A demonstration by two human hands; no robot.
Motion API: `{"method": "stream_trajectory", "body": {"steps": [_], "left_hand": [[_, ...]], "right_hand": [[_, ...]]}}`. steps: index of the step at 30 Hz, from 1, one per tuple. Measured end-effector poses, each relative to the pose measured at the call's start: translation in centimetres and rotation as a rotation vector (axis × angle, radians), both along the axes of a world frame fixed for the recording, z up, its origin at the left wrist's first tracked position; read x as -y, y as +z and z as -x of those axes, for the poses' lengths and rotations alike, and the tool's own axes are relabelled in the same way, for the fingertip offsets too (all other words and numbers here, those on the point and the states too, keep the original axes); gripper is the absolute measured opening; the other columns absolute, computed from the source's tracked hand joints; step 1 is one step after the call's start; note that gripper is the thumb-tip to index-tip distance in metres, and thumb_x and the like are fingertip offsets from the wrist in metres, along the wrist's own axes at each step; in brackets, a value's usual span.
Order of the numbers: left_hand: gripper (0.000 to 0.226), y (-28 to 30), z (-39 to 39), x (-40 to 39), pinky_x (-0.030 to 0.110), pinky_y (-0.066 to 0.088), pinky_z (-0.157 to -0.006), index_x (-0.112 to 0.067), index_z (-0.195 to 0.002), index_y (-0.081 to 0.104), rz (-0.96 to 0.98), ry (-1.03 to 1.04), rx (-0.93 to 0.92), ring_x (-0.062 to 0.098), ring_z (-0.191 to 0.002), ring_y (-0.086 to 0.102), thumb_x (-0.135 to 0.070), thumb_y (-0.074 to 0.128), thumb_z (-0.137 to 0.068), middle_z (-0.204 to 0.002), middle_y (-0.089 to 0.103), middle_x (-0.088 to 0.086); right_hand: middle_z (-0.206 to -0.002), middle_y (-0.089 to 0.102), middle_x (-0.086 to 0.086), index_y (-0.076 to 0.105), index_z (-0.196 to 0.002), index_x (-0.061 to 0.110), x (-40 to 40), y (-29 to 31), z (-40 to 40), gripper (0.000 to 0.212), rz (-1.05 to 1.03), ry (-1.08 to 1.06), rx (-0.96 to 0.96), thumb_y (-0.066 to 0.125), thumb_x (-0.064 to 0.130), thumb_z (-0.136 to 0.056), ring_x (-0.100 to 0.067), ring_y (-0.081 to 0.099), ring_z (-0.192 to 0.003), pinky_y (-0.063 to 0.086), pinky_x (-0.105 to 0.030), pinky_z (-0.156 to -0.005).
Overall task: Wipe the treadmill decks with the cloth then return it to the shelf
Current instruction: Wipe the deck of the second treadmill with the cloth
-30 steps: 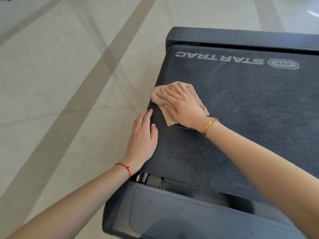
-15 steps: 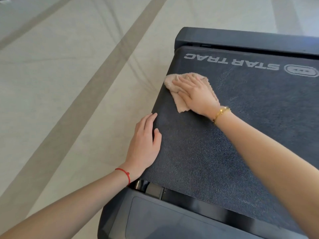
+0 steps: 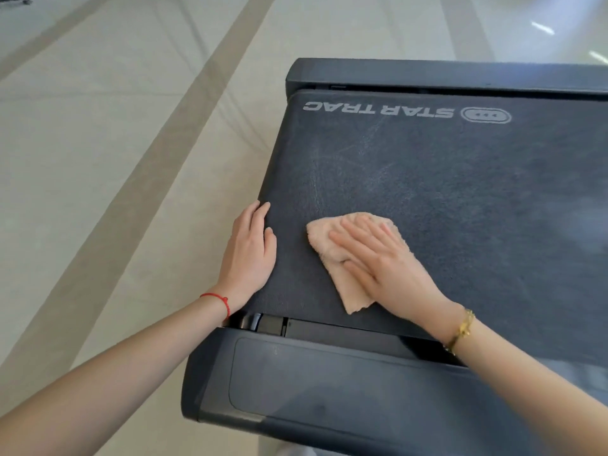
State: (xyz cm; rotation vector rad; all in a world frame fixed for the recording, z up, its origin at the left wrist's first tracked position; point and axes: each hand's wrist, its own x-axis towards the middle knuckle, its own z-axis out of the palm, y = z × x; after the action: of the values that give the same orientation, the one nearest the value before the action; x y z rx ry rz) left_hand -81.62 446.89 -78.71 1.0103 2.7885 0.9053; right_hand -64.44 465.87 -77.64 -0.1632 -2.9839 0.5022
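A dark treadmill deck [image 3: 460, 199] with white STAR TRAC lettering fills the right side of the view. A crumpled beige cloth [image 3: 329, 245] lies on the belt near its left edge. My right hand [image 3: 385, 268] presses flat on the cloth with straight, spread fingers and covers much of it. My left hand [image 3: 250, 255] rests flat on the deck's left edge, fingers straight, a red string on its wrist. Faint pale wipe streaks show on the belt above the cloth.
The treadmill's dark plastic end cover [image 3: 329, 399] lies close to me, and another dark end piece [image 3: 427, 77] bounds the belt at the far side. To the left is pale tiled floor [image 3: 98, 159] with darker diagonal stripes.
My right hand has slid the cloth toward me along the belt, from near the lettering to beside my left hand. My left hand has stayed on the deck's left edge.
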Motion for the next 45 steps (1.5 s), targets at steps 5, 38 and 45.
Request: {"method": "stream_trajectory", "body": {"steps": [5, 38, 45], "left_hand": [[0.045, 0.2, 0.6, -0.5, 0.039, 0.02, -0.12, -0.002, -0.145, 0.042, 0.115, -0.107, -0.112, 0.03, -0.142, 0.031, -0.015, 0.041, -0.102, -0.154, 0.036, 0.016], [0.053, -0.1, 0.3, -15.2, 0.056, 0.004, -0.122, -0.018, -0.156, 0.022, 0.283, -0.188, -0.158, 0.026, -0.152, 0.007, -0.031, 0.029, -0.105, -0.164, 0.015, 0.008], [0.054, -0.8, 0.2, -15.6, 0.054, 0.006, -0.123, -0.021, -0.156, 0.021, 0.282, -0.139, -0.196, 0.024, -0.152, 0.009, -0.034, 0.028, -0.104, -0.164, 0.017, 0.005]], "right_hand": [[-0.155, 0.036, -0.006, 0.043, -0.146, 0.021, -5.0, 0.4, -0.7, 0.044, -0.058, -0.403, -0.055, 0.044, 0.028, -0.103, -0.03, 0.024, -0.146, 0.003, -0.036, -0.119], [-0.16, 0.023, 0.005, 0.032, -0.151, 0.025, -8.1, 0.2, -4.7, 0.049, -0.028, -0.21, 0.023, 0.034, 0.037, -0.104, -0.019, 0.012, -0.15, 0.006, -0.039, -0.123], [-0.157, 0.031, -0.009, 0.037, -0.148, 0.016, -19.9, -0.4, 5.3, 0.046, -0.087, -0.526, -0.02, 0.032, 0.033, -0.105, -0.035, 0.021, -0.146, 0.008, -0.04, -0.12]]}}
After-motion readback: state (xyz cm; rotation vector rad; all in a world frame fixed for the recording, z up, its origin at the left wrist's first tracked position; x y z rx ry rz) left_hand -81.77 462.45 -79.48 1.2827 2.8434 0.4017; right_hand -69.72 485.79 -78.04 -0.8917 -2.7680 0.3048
